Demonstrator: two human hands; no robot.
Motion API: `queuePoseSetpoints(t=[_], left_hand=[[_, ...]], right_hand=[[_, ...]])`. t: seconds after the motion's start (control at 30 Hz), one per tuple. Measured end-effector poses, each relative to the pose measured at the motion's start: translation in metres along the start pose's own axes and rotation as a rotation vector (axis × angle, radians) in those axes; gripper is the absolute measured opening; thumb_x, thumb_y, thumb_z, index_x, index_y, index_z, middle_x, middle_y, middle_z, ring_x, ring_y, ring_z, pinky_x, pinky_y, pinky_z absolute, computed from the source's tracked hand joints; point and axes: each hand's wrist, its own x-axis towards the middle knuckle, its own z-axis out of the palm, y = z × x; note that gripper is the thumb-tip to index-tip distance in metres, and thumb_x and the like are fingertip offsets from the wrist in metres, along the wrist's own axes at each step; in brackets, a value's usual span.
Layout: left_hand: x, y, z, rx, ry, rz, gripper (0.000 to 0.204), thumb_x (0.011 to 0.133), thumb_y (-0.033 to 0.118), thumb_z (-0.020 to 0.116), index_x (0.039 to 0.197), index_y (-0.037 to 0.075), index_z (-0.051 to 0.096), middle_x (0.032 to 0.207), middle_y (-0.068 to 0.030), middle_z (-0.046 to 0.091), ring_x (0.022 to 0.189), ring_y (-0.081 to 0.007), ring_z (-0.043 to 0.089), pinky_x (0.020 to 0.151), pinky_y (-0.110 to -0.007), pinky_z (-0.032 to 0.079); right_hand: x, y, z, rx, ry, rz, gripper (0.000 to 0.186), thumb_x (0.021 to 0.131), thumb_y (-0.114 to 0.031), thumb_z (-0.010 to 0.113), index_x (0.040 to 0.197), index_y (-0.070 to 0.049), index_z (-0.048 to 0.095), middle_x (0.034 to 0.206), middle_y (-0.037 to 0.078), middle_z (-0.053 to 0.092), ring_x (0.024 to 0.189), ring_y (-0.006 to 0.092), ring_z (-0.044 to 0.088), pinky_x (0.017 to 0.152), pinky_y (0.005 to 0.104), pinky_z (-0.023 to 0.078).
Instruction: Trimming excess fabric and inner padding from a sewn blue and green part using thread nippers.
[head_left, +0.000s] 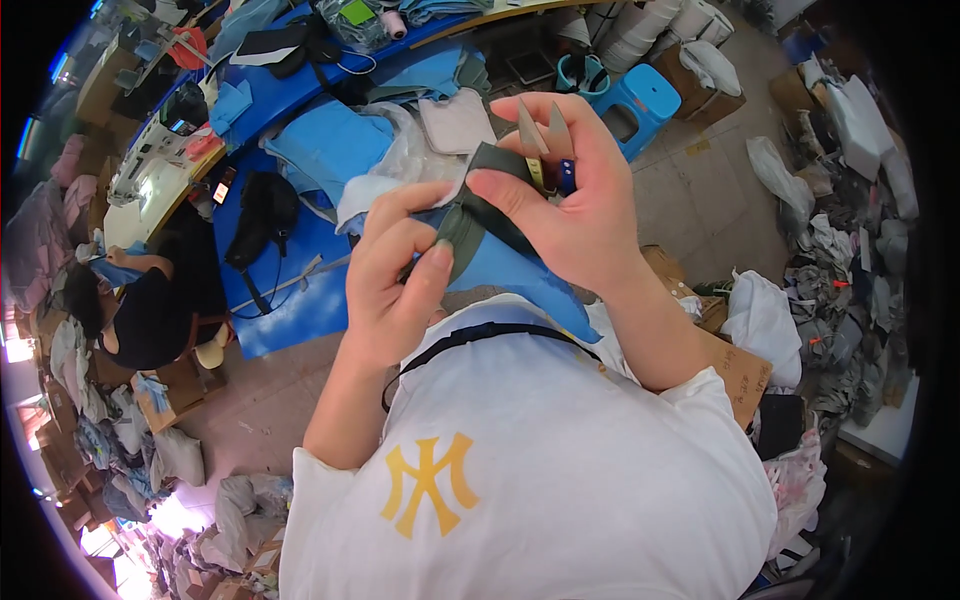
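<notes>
In front of my chest I hold up a garment piece, with a dark green fabric strip (457, 232) joined to or lying against light blue cloth (512, 268) that hangs below. My left hand (385, 275) is closed, pinching the strip between thumb and fingers. My right hand (592, 215) is closed too, its thumb pressing the strip's upper end. Tucked in the same hand are thread snips (528, 133), blades pointing up and apart, with a yellow and a blue piece near their base. The right fingers partly hide the snips.
A blue table (300, 325) carries heaped blue cloth (335, 145) and a black bag (263, 220). A blue stool (645, 100) stands beyond my right hand. Garment heaps (840, 320) line the right side. At left, another person (150, 315) sits handling blue cloth.
</notes>
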Motion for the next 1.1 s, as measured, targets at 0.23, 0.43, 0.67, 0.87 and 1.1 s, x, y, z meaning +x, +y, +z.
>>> queuePoseSetpoints(t=[0.23, 0.43, 0.67, 0.87, 1.1], left_hand=[[0.011, 0.000, -0.001, 0.068, -0.020, -0.102, 0.010, 0.086, 0.008, 0.063, 0.085, 0.002, 0.055, 0.121, -0.0148, 0.064, 0.109, -0.0325, 0.057, 0.102, -0.042, 0.040], [0.006, 0.000, 0.002, -0.146, -0.009, -0.121, 0.010, 0.092, 0.009, 0.057, 0.087, 0.001, 0.054, 0.087, -0.0093, 0.059, 0.078, -0.0220, 0.054, 0.074, -0.033, 0.044], [0.005, -0.010, -0.001, -0.106, 0.095, 0.007, 0.011, 0.093, 0.007, 0.053, 0.085, 0.000, 0.051, 0.076, -0.0074, 0.047, 0.066, -0.0173, 0.042, 0.060, -0.031, 0.035], [0.007, -0.007, 0.000, -0.061, 0.086, 0.112, 0.010, 0.089, 0.005, 0.054, 0.082, 0.000, 0.050, 0.073, -0.0072, 0.046, 0.064, -0.0172, 0.040, 0.058, -0.032, 0.033], [0.005, -0.010, -0.002, -0.031, 0.126, 0.141, 0.010, 0.089, 0.005, 0.055, 0.081, 0.001, 0.049, 0.072, -0.0077, 0.045, 0.064, -0.0185, 0.040, 0.057, -0.032, 0.032]], right_hand=[[-0.007, -0.006, 0.004, -0.007, -0.147, -0.042, 0.039, 0.085, -0.005, 0.076, 0.119, -0.007, 0.056, 0.094, 0.008, 0.071, 0.079, 0.0159, 0.068, 0.073, 0.0267, 0.052], [0.001, 0.008, -0.007, -0.211, 0.071, -0.081, 0.028, 0.088, -0.013, 0.074, 0.110, -0.005, 0.057, 0.089, 0.008, 0.066, 0.074, 0.0162, 0.062, 0.066, 0.0285, 0.048], [-0.010, -0.029, -0.014, -0.438, -0.348, -0.180, 0.012, 0.088, -0.009, 0.067, 0.095, -0.004, 0.058, 0.083, 0.011, 0.060, 0.071, 0.0313, 0.061, 0.061, 0.0395, 0.049], [-0.012, -0.021, -0.007, -0.466, -0.381, -0.098, 0.011, 0.089, -0.010, 0.065, 0.093, -0.004, 0.057, 0.082, 0.012, 0.061, 0.074, 0.0333, 0.062, 0.061, 0.0418, 0.049], [-0.009, -0.028, -0.007, -0.413, -0.392, -0.097, 0.012, 0.088, -0.011, 0.066, 0.090, -0.004, 0.058, 0.082, 0.012, 0.061, 0.073, 0.0332, 0.061, 0.061, 0.0418, 0.049]])
